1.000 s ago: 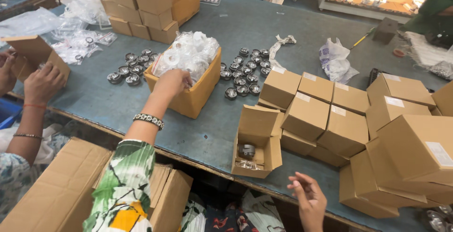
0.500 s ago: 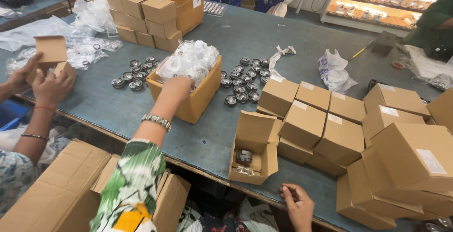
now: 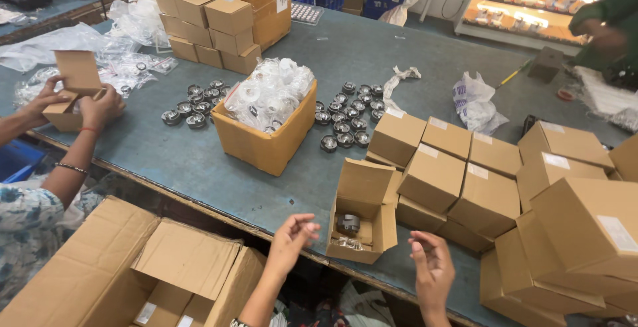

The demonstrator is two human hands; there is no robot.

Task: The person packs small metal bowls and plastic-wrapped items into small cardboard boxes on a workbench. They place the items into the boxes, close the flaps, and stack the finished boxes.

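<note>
Open small box (image 3: pixel 362 211) between 2 hands

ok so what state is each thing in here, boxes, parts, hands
small open box: flaps up, a dark metal part and a clear packet inside
big open carton: heaped with clear bagged parts
closed boxes: shut, packed side by side
loose metal parts: lying on the table
left hand: empty, beside the small box
right hand: empty, open
</note>
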